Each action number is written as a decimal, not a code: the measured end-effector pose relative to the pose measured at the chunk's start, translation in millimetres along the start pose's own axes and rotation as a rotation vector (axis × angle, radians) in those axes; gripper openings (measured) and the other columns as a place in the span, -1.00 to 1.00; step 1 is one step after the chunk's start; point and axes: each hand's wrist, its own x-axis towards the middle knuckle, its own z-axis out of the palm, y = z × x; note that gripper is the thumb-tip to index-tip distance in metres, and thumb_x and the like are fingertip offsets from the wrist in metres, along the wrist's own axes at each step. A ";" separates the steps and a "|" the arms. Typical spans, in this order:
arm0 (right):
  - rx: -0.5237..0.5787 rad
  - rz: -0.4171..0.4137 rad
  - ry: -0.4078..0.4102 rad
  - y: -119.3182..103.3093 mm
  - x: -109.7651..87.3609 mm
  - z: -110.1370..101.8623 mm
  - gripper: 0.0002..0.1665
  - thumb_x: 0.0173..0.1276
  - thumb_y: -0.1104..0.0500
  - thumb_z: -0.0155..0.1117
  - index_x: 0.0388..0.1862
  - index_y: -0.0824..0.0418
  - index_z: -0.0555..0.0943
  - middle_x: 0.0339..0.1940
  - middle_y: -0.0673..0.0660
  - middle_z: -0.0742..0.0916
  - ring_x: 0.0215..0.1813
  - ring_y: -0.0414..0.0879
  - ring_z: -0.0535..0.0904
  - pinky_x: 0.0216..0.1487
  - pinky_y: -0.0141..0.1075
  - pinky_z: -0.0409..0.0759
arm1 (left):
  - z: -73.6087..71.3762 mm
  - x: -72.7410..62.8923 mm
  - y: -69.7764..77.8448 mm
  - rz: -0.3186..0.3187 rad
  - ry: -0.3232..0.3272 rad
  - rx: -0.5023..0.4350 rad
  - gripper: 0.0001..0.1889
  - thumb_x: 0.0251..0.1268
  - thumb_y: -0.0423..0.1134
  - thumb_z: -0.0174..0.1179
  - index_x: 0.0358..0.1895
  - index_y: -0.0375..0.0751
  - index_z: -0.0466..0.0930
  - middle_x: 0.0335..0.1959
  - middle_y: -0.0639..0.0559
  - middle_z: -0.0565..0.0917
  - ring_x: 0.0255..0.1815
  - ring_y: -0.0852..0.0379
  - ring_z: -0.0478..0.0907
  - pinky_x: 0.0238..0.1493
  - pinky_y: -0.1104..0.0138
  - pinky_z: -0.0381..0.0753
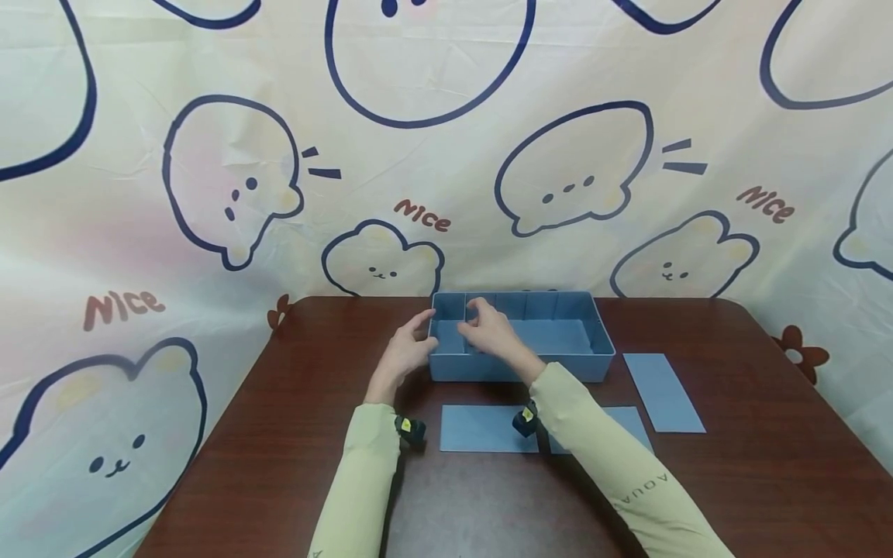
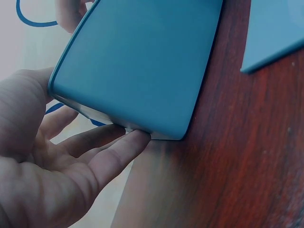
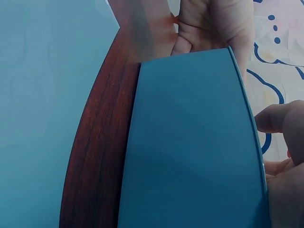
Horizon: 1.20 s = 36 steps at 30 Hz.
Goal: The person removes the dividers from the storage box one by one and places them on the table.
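Observation:
A blue open-topped storage box (image 1: 516, 368) stands near the table's far edge, with a thin upright divider (image 1: 465, 310) marking off a narrow compartment at its left end. My left hand (image 1: 405, 353) grips the box at that end; in the left wrist view its fingertips (image 2: 137, 137) lie against the outside of the end wall, the thumb up at the rim. Over the box, my right hand (image 1: 491, 333) has thumb and index finger spread along the divider's top edge, pinching it. In the right wrist view the front wall (image 3: 190, 142) hides part of these fingers.
Two flat blue panels, one left (image 1: 481, 428) and one right (image 1: 631, 425), lie in front of the box, partly behind the right sleeve. A third panel (image 1: 664, 393) lies to the right. Behind the brown table (image 1: 279, 465) hangs a printed cloth (image 1: 474, 155).

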 end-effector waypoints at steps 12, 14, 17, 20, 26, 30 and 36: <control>-0.065 0.002 -0.006 1.5 0.0 1.6 -0.32 0.38 0.00 0.15 0.41 0.22 0.28 -0.38 0.12 0.69 -0.50 -0.07 0.59 -0.48 -0.28 0.51 | 0.3 1.4 1.1 0.005 -0.002 -0.009 -0.38 0.32 -0.20 0.07 0.43 0.35 0.25 0.47 -0.11 0.33 0.34 -0.17 0.45 0.26 -0.07 0.51; -0.081 0.002 -0.013 1.1 -0.2 2.2 -0.30 0.38 -0.01 0.16 0.42 0.22 0.27 -0.36 0.12 0.70 -0.48 -0.07 0.60 -0.46 -0.28 0.51 | 0.4 0.9 1.2 0.003 -0.002 -0.010 -0.38 0.32 -0.20 0.07 0.43 0.35 0.25 0.47 -0.11 0.33 0.35 -0.17 0.44 0.26 -0.06 0.51; -0.102 -0.001 -0.025 0.5 0.2 3.2 -0.28 0.37 -0.03 0.18 0.42 0.23 0.28 -0.32 0.14 0.71 -0.44 -0.07 0.61 -0.42 -0.28 0.53 | 0.3 0.6 1.2 0.002 0.000 -0.013 -0.39 0.32 -0.20 0.07 0.43 0.35 0.26 0.46 -0.11 0.34 0.35 -0.17 0.44 0.26 -0.06 0.52; -0.117 0.003 -0.035 0.4 1.0 4.0 -0.26 0.36 -0.05 0.21 0.43 0.23 0.28 -0.28 0.14 0.73 -0.39 -0.09 0.64 -0.35 -0.26 0.58 | 0.1 0.5 1.1 0.003 0.002 -0.012 -0.39 0.32 -0.20 0.08 0.43 0.35 0.26 0.45 -0.12 0.35 0.34 -0.17 0.45 0.25 -0.06 0.53; -0.124 0.017 -0.059 2.0 2.5 5.2 -0.22 0.36 -0.08 0.22 0.45 0.23 0.26 -0.19 0.17 0.75 -0.30 -0.09 0.69 -0.16 -0.14 0.67 | -0.5 0.4 0.7 -0.001 0.001 0.006 -0.39 0.33 -0.19 0.07 0.43 0.35 0.25 0.47 -0.10 0.33 0.35 -0.17 0.43 0.27 -0.07 0.50; -0.134 0.012 -0.064 2.9 2.7 6.5 -0.20 0.35 -0.09 0.23 0.45 0.23 0.26 -0.06 0.23 0.73 -0.19 -0.04 0.71 -0.04 -0.06 0.67 | -1.1 -0.1 1.0 -0.001 0.003 0.013 -0.39 0.33 -0.19 0.07 0.43 0.34 0.25 0.48 -0.09 0.31 0.36 -0.17 0.41 0.29 -0.09 0.48; -0.120 0.017 -0.063 2.6 1.9 7.2 -0.21 0.36 -0.06 0.24 0.45 0.23 0.25 0.03 0.28 0.71 -0.09 0.03 0.71 0.02 -0.02 0.67 | -0.9 0.5 0.3 0.001 0.006 0.026 -0.39 0.33 -0.19 0.07 0.44 0.35 0.24 0.48 -0.08 0.32 0.26 -0.13 0.48 0.19 0.02 0.56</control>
